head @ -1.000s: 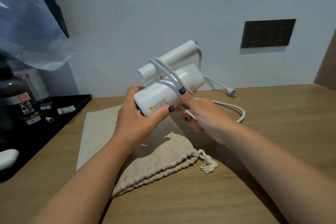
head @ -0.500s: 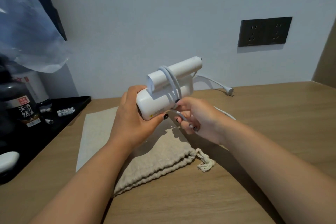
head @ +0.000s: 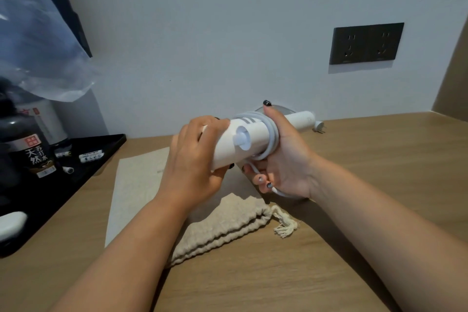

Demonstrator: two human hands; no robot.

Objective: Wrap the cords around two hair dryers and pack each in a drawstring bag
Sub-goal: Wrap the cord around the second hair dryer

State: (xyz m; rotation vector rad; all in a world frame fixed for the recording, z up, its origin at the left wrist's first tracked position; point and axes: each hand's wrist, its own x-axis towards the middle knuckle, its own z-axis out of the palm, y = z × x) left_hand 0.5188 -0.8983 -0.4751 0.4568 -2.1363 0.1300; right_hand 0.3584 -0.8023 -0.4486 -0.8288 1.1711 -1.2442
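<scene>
Above the middle of the table (head: 379,185), the left hand (head: 192,159) grips the barrel of a white hair dryer (head: 243,142), held clear of the surface. The right hand (head: 281,159) curls around the cord (head: 271,132) coiled on the dryer, with its plug (head: 319,127) resting near the table's back edge. 1 filled drawstring bag (head: 228,225) lies below the hands, nearer the front edge.

Table (head: 379,210) bears bags (head: 215,230), tray (head: 101,149).
</scene>
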